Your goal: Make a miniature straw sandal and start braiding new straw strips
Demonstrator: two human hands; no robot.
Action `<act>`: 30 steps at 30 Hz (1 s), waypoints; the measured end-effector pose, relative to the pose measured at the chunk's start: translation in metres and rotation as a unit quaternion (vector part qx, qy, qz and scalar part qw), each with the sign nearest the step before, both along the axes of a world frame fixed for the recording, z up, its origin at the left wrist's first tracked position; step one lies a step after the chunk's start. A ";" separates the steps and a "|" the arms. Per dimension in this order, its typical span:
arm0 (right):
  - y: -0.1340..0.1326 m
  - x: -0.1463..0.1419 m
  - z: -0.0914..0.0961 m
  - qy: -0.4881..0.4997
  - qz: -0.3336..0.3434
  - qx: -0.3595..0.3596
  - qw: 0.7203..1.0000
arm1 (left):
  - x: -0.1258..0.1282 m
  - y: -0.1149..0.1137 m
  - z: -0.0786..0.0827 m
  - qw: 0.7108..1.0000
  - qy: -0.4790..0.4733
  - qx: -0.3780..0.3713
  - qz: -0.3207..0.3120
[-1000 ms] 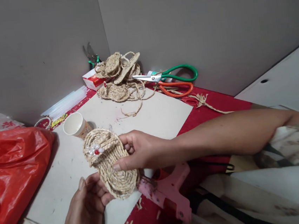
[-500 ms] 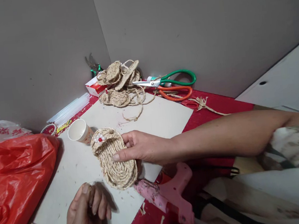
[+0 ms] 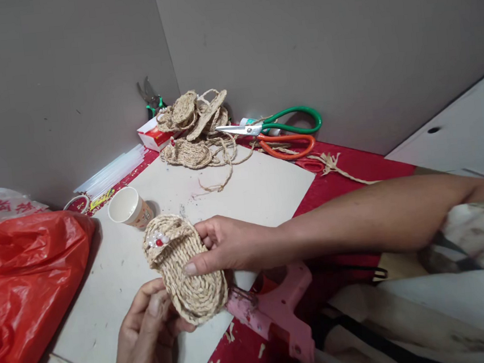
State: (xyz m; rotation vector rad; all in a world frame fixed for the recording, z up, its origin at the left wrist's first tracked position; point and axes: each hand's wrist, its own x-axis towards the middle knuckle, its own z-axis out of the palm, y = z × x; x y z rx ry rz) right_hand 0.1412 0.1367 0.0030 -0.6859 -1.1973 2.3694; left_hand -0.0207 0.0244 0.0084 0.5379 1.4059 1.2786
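Observation:
A small woven straw slipper [image 3: 193, 272] is held over the white board, its strap decorated with clear and white beads around a red one. My right hand [image 3: 218, 244] grips its right side, thumb on top of the sole and fingers beneath. At its lower left edge, my left hand [image 3: 153, 321] is curled against it; some fingertips pass under the sole and the thumb rests off it. Just below my right hand lies a pink glue gun [image 3: 276, 315], its nozzle end close to the slipper's heel and partly hidden.
A paper cup [image 3: 130, 208] stands beyond the slipper. Several woven slippers [image 3: 188, 152] with loose cord are piled at the back, beside large scissors [image 3: 279, 127] and pliers [image 3: 151, 99]. Clear glue sticks [image 3: 115, 170] lie back left. A red plastic bag [image 3: 29, 282] fills the left side.
My left hand has moved up and right to the slipper's edge, its fingertips going under it. The slipper has shifted slightly down, still in my right hand.

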 end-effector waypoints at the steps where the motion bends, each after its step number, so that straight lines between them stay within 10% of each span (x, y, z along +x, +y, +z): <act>1: -0.001 0.000 0.000 -0.001 0.009 0.002 1.000 | 0.001 -0.001 0.000 1.000 0.000 -0.008 -0.005; 30: -0.002 0.008 0.010 -0.006 0.082 0.064 0.995 | -0.009 -0.006 -0.014 0.998 0.049 -0.027 -0.003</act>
